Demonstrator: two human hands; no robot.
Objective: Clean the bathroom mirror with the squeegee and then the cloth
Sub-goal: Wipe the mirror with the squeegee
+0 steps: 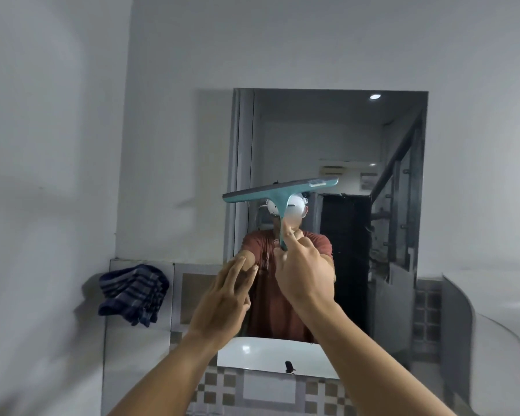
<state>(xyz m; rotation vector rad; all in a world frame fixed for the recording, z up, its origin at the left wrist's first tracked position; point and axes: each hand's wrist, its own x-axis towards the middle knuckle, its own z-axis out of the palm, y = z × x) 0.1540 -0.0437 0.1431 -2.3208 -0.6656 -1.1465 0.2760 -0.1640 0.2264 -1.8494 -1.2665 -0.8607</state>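
A rectangular mirror hangs on the white wall straight ahead. My right hand grips the handle of a teal squeegee, held upright in front of the mirror with its blade tilted, right end higher. My left hand is raised beside it, fingers stretched out and apart, holding nothing, near the mirror's lower left corner. A dark blue striped cloth lies folded on top of the tiled ledge to the left of the mirror.
A white basin with a dark tap sits below the mirror. Checkered tiles cover the wall under it. A curved white counter stands at the right. The mirror reflects a person in a red shirt.
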